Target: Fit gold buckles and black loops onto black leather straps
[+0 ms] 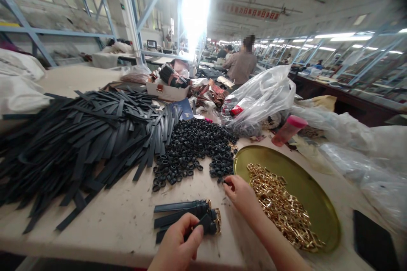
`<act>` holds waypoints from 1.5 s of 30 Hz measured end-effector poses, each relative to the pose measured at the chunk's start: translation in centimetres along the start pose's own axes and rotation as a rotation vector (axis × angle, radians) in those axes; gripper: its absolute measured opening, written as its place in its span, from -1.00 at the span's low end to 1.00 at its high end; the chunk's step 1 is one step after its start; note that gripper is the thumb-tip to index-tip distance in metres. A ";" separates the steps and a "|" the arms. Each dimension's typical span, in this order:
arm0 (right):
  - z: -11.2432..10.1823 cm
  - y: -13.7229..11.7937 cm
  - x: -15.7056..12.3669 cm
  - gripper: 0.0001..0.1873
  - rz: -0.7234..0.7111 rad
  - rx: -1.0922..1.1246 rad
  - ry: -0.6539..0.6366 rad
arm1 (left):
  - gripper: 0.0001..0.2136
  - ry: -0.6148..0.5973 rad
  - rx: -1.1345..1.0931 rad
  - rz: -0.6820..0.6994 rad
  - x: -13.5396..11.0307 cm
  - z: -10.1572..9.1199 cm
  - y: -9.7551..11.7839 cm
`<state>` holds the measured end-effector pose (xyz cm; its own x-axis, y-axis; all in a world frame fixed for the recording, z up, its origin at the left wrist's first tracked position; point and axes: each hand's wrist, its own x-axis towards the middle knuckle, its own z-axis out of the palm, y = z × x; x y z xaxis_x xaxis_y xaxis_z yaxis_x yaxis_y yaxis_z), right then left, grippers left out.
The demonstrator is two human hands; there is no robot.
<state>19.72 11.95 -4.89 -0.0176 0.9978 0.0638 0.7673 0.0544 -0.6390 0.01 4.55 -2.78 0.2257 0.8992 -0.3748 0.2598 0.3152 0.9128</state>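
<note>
My left hand [178, 241] is closed on a dark strap [206, 223] with a gold buckle [217, 220] at its end, near the table's front edge. Finished straps [181, 214] lie beside it. My right hand [240, 194] pinches a small black loop [226, 183] at the edge of the pile of black loops [190, 148]. A round brass tray [318, 203] with several gold buckles [280, 207] sits just right of my right hand.
A big heap of dark leather straps [79, 139] covers the left of the table. Clear plastic bags [260, 97], a pink bottle [288, 130] and a white box [167, 91] lie behind. A black phone [375, 243] is at the right. A person [240, 65] stands far back.
</note>
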 end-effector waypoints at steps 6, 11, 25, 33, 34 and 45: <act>-0.2 -4.0 -6.0 -0.82 0.146 0.823 -0.203 | -0.78 -0.047 -0.178 -0.030 0.3 1.0 0.1; 0.5 -4.8 -8.1 -0.76 0.176 1.027 -0.138 | -0.81 0.012 -0.123 0.008 -0.6 1.6 0.0; 4.5 -5.6 -11.5 -0.68 0.376 1.346 0.129 | -0.80 0.076 -0.177 0.050 -1.8 3.3 -1.4; 4.4 -5.8 -12.2 -0.67 0.368 1.103 0.134 | -0.82 0.067 -0.047 0.016 -2.4 2.9 -1.5; 4.5 -6.0 -12.2 -0.67 0.389 1.120 0.134 | -0.82 0.086 -0.033 0.039 -2.5 2.9 -1.7; 2.9 -5.1 -11.7 -0.68 0.451 1.110 0.009 | -0.81 -0.040 0.124 0.202 -4.4 1.9 1.3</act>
<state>14.19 0.08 -4.60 0.1188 0.9352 -0.3335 -0.2691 -0.2930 -0.9175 1.12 0.43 -0.25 0.3208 0.9269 -0.1949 0.3184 0.0883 0.9439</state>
